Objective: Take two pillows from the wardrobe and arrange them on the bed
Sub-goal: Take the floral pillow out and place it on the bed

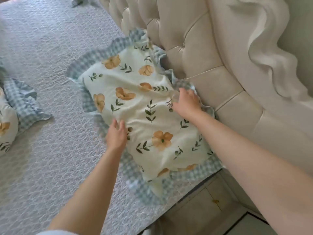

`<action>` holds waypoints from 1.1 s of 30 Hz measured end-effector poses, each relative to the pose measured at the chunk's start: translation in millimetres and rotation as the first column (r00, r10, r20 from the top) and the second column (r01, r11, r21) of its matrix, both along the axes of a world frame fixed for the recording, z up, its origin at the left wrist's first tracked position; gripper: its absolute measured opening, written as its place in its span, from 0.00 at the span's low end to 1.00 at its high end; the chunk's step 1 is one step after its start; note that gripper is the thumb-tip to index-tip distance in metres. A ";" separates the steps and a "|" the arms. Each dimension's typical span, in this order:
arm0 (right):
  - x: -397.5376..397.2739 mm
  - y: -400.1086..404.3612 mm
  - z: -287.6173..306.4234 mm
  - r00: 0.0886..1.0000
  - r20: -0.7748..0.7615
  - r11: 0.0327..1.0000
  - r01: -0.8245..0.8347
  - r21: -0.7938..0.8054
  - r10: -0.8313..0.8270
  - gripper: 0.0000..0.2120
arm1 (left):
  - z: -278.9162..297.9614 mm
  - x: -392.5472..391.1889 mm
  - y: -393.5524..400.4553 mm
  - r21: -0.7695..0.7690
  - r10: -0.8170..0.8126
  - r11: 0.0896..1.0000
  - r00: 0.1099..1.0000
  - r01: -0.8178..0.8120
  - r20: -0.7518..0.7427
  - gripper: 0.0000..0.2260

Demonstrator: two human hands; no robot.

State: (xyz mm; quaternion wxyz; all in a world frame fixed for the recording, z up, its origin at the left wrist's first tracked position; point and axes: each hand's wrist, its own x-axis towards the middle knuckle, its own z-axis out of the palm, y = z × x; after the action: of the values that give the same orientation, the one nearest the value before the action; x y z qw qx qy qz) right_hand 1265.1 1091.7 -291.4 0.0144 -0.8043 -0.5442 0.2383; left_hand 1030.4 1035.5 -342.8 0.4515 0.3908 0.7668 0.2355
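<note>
A floral pillow [144, 106] with orange flowers, green sprigs and a blue checked frill lies flat on the bed [42, 65], against the tufted headboard. My left hand [116, 134] rests on its near left edge, fingers spread. My right hand [185, 104] presses on its right side by the frill next to the headboard, fingers apart. Neither hand grips the cloth that I can see. A second matching pillow [10, 119] lies at the far left of the bed, cut off by the frame edge.
The cream tufted headboard [194, 53] runs along the right with a carved wavy frame [271, 48]. A pale bedside cabinet [208, 200] stands below the pillow's near corner. A bit of checked frill [76, 1] shows at the top edge.
</note>
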 end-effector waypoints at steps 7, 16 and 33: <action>26.7 -107.7 -51.6 0.999 -0.026 0.996 0.047 0.079 -0.045 0.31 | -38.5 -8.4 -1.6 -0.095 0.002 0.995 0.983 0.016 0.182 0.36; 28.7 -153.6 -68.5 -0.017 -0.522 0.393 0.637 -0.663 -0.852 0.38 | -51.3 -10.7 -13.2 -0.447 0.253 0.893 0.865 -0.038 0.432 0.42; 24.2 -93.2 -81.7 0.352 -0.445 0.559 0.634 -0.535 -0.824 0.22 | -54.5 12.5 -4.0 -0.417 0.285 0.905 0.849 -0.086 0.444 0.45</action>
State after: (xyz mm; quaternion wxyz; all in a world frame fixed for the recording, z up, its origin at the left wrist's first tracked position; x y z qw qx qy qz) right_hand 1289.3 998.5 -373.1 0.1997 -0.8153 -0.0425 0.5419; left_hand 1042.9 1031.5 -397.3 0.6744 0.1443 0.6907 0.2174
